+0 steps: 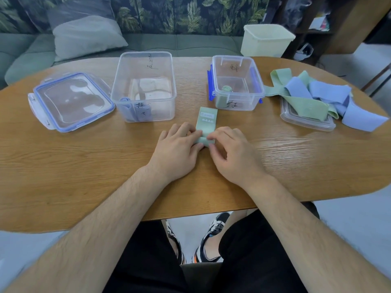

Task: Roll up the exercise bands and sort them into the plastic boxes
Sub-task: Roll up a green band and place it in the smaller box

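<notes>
By my reckoning the task is barely begun: one blue roll [125,102] lies in the larger box [143,55] and one green roll [226,88] in the smaller box [234,58], the left hand [177,149] and right hand [230,153] pinch with curled fingers [186,130] the part-rolled near end of a green band [207,119] on the desk [84,166], and a tangled heap of bands [317,92] waits far right.

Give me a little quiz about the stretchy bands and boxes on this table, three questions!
1. True or false: the left hand and the right hand both hold the green band on the table.
2. What colour is the roll inside the small box with blue clips? A green, B blue, C red.
3. Fill in: the pile of loose bands lies on a clear plastic ____.
Key: 1 true; 2 A, green; 3 lid.
</notes>
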